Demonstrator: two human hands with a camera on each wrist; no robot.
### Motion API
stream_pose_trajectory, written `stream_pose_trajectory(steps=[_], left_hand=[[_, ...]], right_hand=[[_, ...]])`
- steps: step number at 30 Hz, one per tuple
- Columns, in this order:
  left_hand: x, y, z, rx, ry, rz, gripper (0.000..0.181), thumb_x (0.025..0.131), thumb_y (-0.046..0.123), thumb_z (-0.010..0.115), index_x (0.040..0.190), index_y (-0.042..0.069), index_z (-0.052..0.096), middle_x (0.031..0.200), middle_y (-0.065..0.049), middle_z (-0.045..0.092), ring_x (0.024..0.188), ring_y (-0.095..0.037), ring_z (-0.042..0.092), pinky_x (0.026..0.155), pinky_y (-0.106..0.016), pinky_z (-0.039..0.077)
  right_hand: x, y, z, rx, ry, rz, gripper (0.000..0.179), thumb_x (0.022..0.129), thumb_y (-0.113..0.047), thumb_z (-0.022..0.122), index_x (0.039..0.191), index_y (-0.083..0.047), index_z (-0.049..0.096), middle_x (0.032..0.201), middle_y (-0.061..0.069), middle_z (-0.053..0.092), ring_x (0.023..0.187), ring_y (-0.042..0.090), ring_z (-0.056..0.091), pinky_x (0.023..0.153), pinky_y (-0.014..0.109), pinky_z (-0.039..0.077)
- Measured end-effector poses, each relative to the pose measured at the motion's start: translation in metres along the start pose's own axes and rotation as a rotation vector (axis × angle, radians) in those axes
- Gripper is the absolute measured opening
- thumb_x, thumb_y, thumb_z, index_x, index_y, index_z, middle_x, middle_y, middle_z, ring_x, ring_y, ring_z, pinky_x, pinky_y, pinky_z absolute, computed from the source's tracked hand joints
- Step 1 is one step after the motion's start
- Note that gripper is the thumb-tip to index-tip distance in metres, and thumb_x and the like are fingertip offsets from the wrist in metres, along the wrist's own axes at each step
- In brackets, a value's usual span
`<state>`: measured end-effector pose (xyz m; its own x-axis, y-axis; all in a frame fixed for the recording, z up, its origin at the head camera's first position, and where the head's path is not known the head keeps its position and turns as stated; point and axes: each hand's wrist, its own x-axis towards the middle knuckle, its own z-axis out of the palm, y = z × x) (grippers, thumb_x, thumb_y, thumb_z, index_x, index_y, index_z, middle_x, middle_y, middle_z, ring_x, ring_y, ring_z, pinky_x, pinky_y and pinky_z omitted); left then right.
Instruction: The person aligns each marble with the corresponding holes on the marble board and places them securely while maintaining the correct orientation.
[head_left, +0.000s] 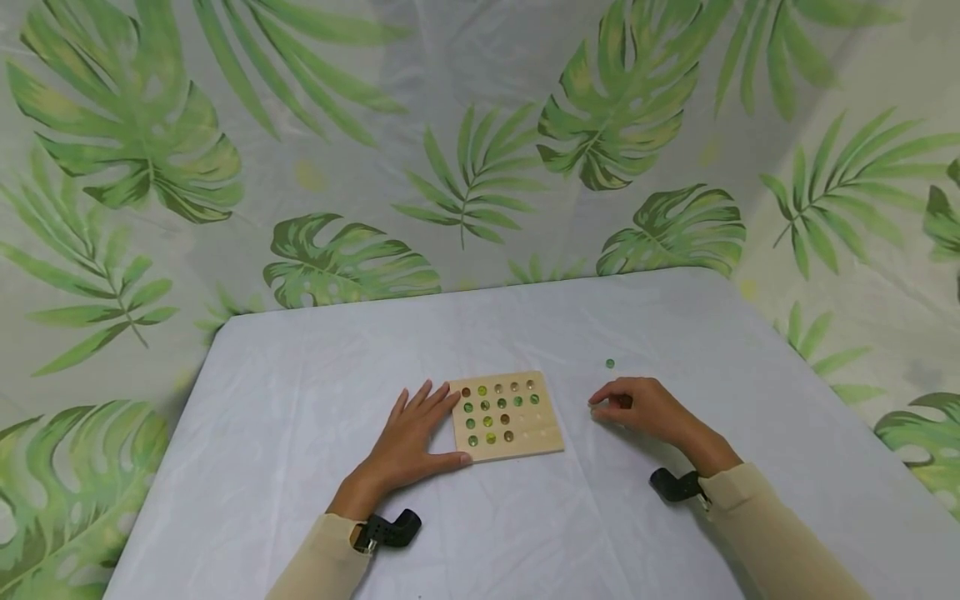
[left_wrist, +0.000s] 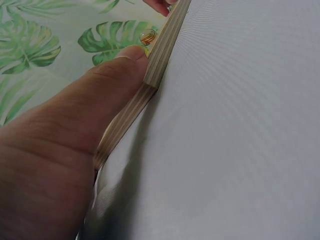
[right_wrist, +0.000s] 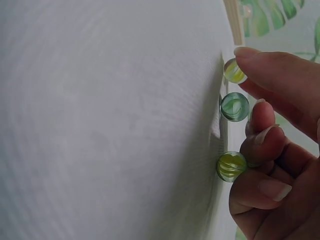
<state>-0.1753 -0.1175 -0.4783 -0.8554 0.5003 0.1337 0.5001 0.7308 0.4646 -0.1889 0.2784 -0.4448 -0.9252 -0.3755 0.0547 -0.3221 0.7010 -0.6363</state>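
Left hand (head_left: 412, 437) spread wide, index fingertip at the left edge of a flat pale wooden board (head_left: 555, 431), thumb on its near-left corner; light, even pressure should steady it. Far two rows hold coloured glass marbles (head_left: 501, 403); four bare hollows (head_left: 537, 415) lie at the near right, away from the left thumb, and seem best approached low from the right. Right hand (head_left: 637, 410), right of the board, narrowed: tips appear to pinch a clear-and-yellow glass marble (right_wrist: 233, 73), other fingers curled. Gentle, centred grip advised; smooth glass may skid.

Around: yellow-green swirled glass marble (right_wrist: 230, 167) at the curled fingers; whether held or on the white-covered table (head_left: 300, 375), cannot tell. Green glass marble (head_left: 610, 363) loose just beyond the right hand; knuckles could knock it rolling.
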Motion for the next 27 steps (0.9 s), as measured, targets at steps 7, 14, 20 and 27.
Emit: stream_pose_trajectory(steps=[7,14,20,27], left_hand=[[-0.0004,0.0022,-0.0016,-0.006,0.022,0.012,0.097,0.075,0.073,0.062,0.151,0.020,0.035,0.157,-0.002,0.028,0.147,-0.026,0.014,0.117,-0.051,0.003],[-0.0010,0.0011,-0.0008,-0.009,0.013,0.004,0.097,0.075,0.074,0.061,0.152,0.021,0.034,0.157,-0.001,0.027,0.147,-0.025,0.013,0.118,-0.050,0.002],[-0.0008,0.0003,-0.0011,-0.007,0.007,0.001,0.097,0.076,0.075,0.060,0.152,0.021,0.033,0.158,0.000,0.026,0.148,-0.024,0.012,0.118,-0.049,0.002],[0.0005,-0.0002,-0.0019,-0.010,0.000,0.003,0.097,0.075,0.074,0.060,0.152,0.023,0.032,0.158,0.000,0.025,0.148,-0.024,0.011,0.118,-0.049,0.000]], right_hand=[[0.0018,0.0007,0.0019,-0.038,0.016,-0.014,0.016,0.081,-0.023,0.079,0.095,-0.017,0.075,0.072,-0.008,0.054,0.063,0.007,0.048,0.055,0.022,0.042],[0.0032,0.0028,0.0037,-0.044,0.017,-0.038,0.015,0.081,-0.023,0.079,0.094,-0.016,0.075,0.071,-0.009,0.053,0.064,0.006,0.047,0.055,0.021,0.042],[0.0043,0.0013,0.0030,-0.053,0.029,-0.047,0.014,0.080,-0.019,0.080,0.092,-0.015,0.075,0.070,-0.009,0.054,0.063,0.005,0.048,0.055,0.022,0.042],[0.0050,0.0019,0.0048,-0.042,0.024,-0.030,0.013,0.081,-0.020,0.079,0.093,-0.016,0.075,0.071,-0.009,0.054,0.064,0.006,0.047,0.055,0.022,0.042]])
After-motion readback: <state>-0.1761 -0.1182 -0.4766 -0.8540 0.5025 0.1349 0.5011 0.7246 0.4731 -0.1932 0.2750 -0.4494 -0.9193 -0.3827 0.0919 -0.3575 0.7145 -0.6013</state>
